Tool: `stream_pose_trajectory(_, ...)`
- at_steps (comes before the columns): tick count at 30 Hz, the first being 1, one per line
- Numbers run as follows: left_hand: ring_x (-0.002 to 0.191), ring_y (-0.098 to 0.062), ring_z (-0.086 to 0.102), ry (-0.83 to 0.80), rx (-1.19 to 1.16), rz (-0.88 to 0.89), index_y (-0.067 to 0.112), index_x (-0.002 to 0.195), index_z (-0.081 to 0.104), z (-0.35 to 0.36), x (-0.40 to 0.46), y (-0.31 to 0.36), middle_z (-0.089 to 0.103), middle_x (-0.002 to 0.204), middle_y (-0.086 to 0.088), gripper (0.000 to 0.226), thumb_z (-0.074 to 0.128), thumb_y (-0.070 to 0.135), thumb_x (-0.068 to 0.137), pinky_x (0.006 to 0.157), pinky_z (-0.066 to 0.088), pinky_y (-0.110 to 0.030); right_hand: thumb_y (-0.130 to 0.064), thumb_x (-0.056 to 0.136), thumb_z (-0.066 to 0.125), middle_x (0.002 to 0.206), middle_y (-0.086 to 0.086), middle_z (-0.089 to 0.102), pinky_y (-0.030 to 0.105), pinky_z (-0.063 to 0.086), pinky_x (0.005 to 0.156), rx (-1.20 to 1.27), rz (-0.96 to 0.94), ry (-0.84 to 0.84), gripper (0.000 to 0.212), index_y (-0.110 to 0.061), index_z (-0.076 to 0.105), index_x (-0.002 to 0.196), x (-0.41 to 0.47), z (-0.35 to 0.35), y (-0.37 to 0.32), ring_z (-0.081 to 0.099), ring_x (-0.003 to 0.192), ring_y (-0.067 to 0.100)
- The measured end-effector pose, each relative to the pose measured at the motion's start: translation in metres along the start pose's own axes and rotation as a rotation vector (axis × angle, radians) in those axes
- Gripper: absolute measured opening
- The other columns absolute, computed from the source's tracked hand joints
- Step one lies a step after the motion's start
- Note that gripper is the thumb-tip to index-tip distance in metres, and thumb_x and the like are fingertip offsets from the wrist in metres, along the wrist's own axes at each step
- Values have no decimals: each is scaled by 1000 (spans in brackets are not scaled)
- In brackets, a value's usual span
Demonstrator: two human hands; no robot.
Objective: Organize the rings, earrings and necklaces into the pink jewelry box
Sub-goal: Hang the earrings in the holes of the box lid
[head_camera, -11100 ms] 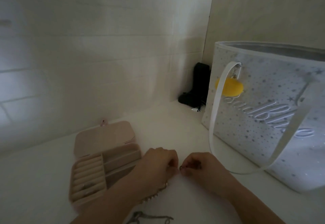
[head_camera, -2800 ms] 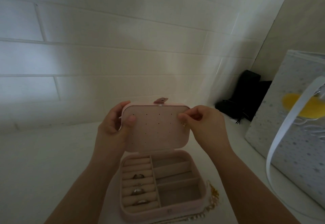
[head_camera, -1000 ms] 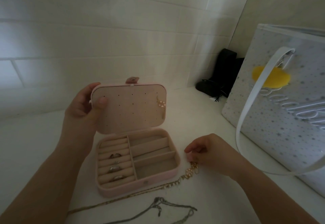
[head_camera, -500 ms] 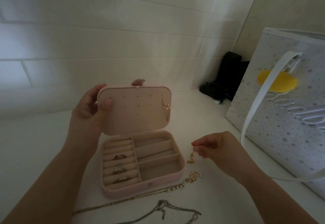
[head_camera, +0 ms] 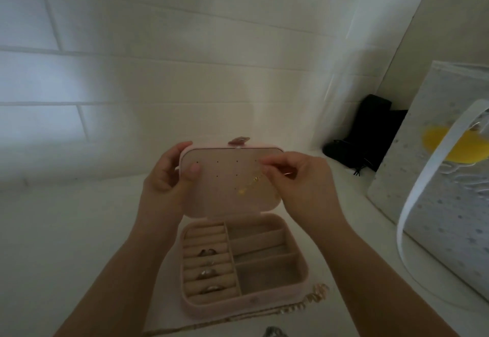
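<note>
Your left hand (head_camera: 169, 178) grips the lid (head_camera: 227, 180) of the box (head_camera: 264, 302) on the counter; your right hand (head_camera: 299, 183) pinches what looks like an earring (head_camera: 248, 185) against it. Keep the lid braced and line the post up with a hole before pushing.

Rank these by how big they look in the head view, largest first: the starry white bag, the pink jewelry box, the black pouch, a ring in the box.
1. starry white bag, though cut off by the frame
2. pink jewelry box
3. black pouch, farther away, so true size is unsure
4. ring
</note>
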State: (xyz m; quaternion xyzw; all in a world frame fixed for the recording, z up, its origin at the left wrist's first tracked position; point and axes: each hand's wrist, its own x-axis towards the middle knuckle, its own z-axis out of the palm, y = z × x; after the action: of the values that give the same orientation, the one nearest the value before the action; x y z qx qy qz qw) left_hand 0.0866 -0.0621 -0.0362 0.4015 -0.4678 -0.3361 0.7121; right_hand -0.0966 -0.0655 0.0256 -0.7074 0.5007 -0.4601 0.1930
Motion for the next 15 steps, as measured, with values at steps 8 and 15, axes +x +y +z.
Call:
stream_pose_trajectory(8,75,5,64,5,-15,-15,35,105,58,-1,0,0,71,83,23,33,60,26,74,61,51,-13,-11,78,66,68,-10,65,8,48,62,117,2,105,12,-22,64,74,3,26,-2,60,67,2)
stream_pose_trajectory(15,76,3,64,-1,-22,-22,31,110,57,-2,-1,0,71,85,21,37,60,26,74,59,51,-15,-7,77,66,65,-10,61,6,46,60,160,-38,115,19,-21,57,68,3,35,-8,59,66,1)
